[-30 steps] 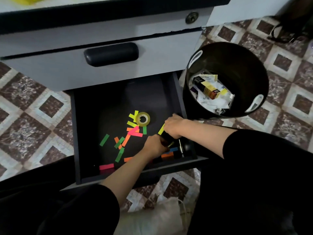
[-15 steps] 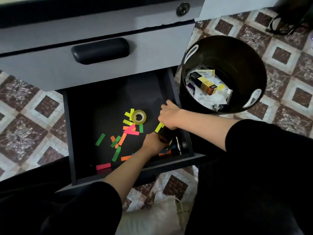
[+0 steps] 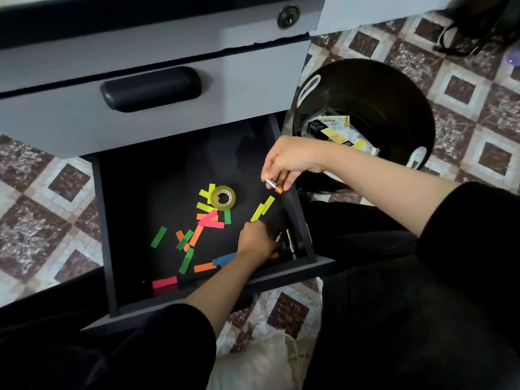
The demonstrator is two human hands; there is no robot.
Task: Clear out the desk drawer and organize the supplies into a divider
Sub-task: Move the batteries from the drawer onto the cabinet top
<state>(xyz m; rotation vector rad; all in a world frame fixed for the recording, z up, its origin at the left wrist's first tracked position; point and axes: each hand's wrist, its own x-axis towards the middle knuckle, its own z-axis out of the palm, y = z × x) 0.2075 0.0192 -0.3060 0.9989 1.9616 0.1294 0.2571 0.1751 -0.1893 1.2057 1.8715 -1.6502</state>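
Note:
The black bottom drawer point(image 3: 157, 170) is pulled open. Several coloured paper strips point(image 3: 185, 240) lie scattered on its floor beside a roll of clear tape point(image 3: 223, 197). My right hand point(image 3: 292, 161) is raised above the drawer's right side, pinching a small battery point(image 3: 274, 186) with an orange end. My left hand point(image 3: 254, 240) is down at the drawer's front right corner, fingers curled over dark pens point(image 3: 289, 243); whether it grips one is hidden. No divider is in view.
A black round bin point(image 3: 394, 91) with paper and small boxes stands on the tiled floor right of the drawer. The closed grey drawer point(image 3: 152, 88) with a dark handle overhangs the open one. A white bag point(image 3: 261, 364) lies on the floor near my knees.
My right hand has lifted up and away from the drawer's front right corner with the battery in its fingers. My left hand stayed near the pens.

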